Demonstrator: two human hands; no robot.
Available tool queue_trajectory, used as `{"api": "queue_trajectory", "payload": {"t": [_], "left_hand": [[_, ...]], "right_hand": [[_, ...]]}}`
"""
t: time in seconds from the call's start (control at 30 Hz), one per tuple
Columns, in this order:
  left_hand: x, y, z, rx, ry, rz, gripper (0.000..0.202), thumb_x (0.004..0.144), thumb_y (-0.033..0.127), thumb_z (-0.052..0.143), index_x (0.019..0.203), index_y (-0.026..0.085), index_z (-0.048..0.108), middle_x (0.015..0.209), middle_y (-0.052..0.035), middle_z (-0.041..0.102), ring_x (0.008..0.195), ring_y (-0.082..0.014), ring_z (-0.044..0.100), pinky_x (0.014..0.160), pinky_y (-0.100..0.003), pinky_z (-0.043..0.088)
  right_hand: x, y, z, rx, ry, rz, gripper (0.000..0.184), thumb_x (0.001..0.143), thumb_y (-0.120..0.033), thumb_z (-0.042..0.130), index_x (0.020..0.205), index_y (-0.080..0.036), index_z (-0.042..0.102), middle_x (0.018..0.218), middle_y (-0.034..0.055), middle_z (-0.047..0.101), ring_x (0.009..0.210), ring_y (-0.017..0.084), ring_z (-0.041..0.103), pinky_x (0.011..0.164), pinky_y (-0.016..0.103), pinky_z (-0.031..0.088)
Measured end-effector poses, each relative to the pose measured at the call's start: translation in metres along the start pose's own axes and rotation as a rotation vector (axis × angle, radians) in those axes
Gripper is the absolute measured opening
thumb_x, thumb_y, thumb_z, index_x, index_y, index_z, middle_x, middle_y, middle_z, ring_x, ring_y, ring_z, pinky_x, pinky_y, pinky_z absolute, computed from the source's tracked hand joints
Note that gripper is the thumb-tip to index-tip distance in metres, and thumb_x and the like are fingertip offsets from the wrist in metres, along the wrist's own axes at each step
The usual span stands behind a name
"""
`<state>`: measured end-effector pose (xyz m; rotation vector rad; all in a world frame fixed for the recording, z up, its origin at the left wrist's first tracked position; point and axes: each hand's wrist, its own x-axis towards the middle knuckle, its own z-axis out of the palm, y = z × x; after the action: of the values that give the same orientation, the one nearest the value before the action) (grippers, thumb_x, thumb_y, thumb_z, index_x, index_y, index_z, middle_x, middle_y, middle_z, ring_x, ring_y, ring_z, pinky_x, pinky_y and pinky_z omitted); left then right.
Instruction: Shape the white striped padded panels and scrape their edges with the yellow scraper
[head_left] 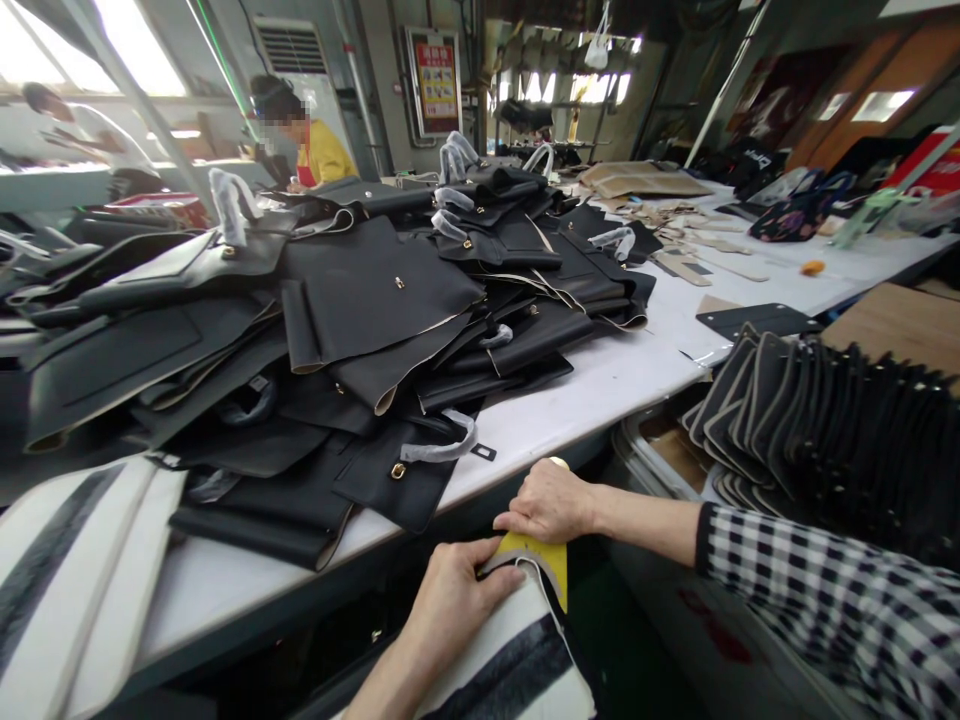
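Low in the middle, my left hand (454, 590) pinches the upper corner of a white bag piece (510, 650) that has a dark stripe and a black edge. My right hand (551, 500) is closed around a yellow scraper-like tool (556, 565); a pale end pokes out above the fist. The flat yellow blade lies against the piece's rounded corner, right beside my left fingertips. My palms and most of the tool's handle are hidden. Just beyond my hands, a black bag panel (401, 475) with a plastic-wrapped handle (442, 445) hangs over the table edge.
Black bag panels (375, 285) are heaped on the white table (592, 385). White striped pieces (90, 590) lie at left. A stack of dark, pale-edged pieces (825, 430) stands at right. Flat beige cutouts (690, 265) lie farther back. A person in yellow (330, 150) works across the table.
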<state>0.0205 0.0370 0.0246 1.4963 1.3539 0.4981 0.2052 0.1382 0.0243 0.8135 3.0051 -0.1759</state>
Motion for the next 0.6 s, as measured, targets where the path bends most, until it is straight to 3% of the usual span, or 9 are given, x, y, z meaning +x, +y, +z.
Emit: {"api": "queue_trajectory", "payload": {"t": [0.27, 0.6], "left_hand": [[0.0, -0.001, 0.002, 0.054, -0.008, -0.01, 0.025, 0.083, 0.036, 0.059, 0.078, 0.015, 0.072, 0.062, 0.0044, 0.04, 0.061, -0.0115, 0.035, 0.055, -0.026, 0.022], [-0.001, -0.008, 0.002, 0.124, 0.014, -0.005, 0.033, 0.087, 0.04, 0.056, 0.069, 0.014, 0.065, 0.061, 0.0043, 0.041, 0.062, -0.0113, 0.036, 0.057, -0.026, 0.023]], "right_hand": [[0.0, -0.002, 0.001, -0.034, -0.07, 0.003, 0.069, 0.103, -0.052, 0.024, 0.07, -0.021, 0.076, 0.067, 0.0097, 0.074, 0.061, 0.021, 0.069, 0.054, 0.028, 0.032], [0.001, -0.018, 0.002, -0.062, -0.13, 0.092, 0.068, 0.103, -0.05, 0.023, 0.076, -0.022, 0.079, 0.074, 0.0094, 0.075, 0.074, 0.028, 0.073, 0.06, 0.032, 0.043]]}}
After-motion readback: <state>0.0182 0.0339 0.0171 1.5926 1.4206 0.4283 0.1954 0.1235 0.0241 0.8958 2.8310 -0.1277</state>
